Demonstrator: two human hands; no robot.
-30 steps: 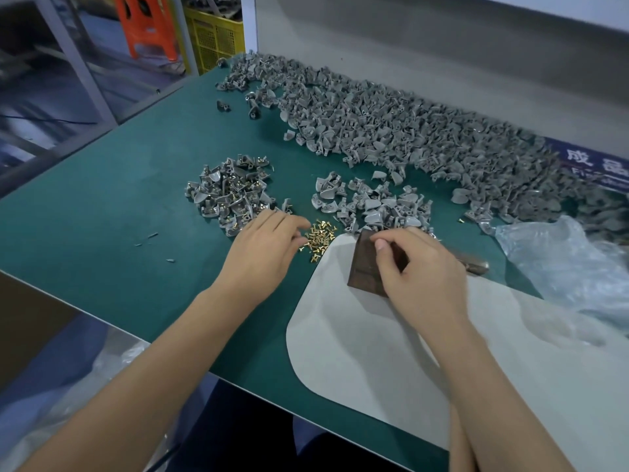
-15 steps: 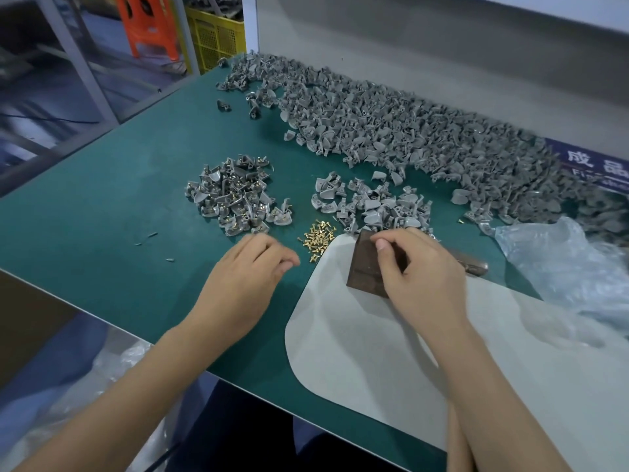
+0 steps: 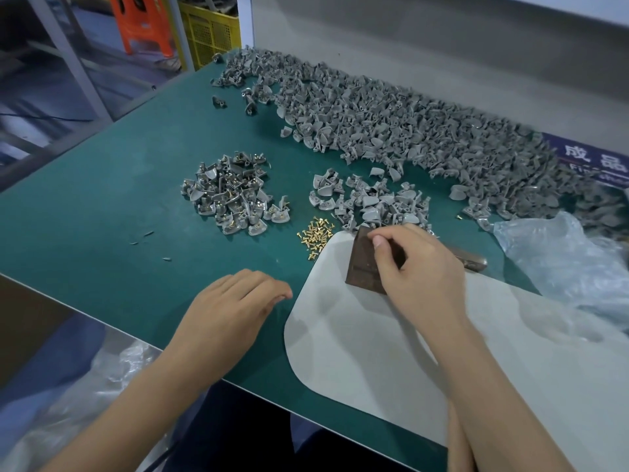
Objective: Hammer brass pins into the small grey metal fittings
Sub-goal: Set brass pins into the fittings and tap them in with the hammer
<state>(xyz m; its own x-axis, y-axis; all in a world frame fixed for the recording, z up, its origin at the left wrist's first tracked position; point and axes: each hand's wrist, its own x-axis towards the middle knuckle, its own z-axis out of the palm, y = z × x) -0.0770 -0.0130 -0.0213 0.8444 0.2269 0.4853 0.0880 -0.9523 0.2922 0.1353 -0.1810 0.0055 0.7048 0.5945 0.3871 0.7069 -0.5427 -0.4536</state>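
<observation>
A small heap of brass pins (image 3: pixel 315 233) lies on the green mat (image 3: pixel 119 199) at the corner of a white pad (image 3: pixel 374 352). To its left sits a pile of grey fittings with brass pins in them (image 3: pixel 231 195). A smaller pile of plain grey fittings (image 3: pixel 371 202) lies just behind a dark brown block (image 3: pixel 362 264) on the pad. My right hand (image 3: pixel 418 267) grips that block, thumb on its top, fingers curled over its far side. My left hand (image 3: pixel 231 308) rests on the mat near the front edge, fingers relaxed, nothing visible in it.
A long heap of grey fittings (image 3: pixel 408 124) runs along the back wall. A brown tool handle (image 3: pixel 473 262) pokes out behind my right hand. A clear plastic bag (image 3: pixel 561 260) lies at the right. A yellow crate (image 3: pixel 211 32) and an orange stool (image 3: pixel 143 22) stand beyond the table.
My left hand has drawn back from the brass pins toward the table's front edge. My right hand has stayed on the brown block.
</observation>
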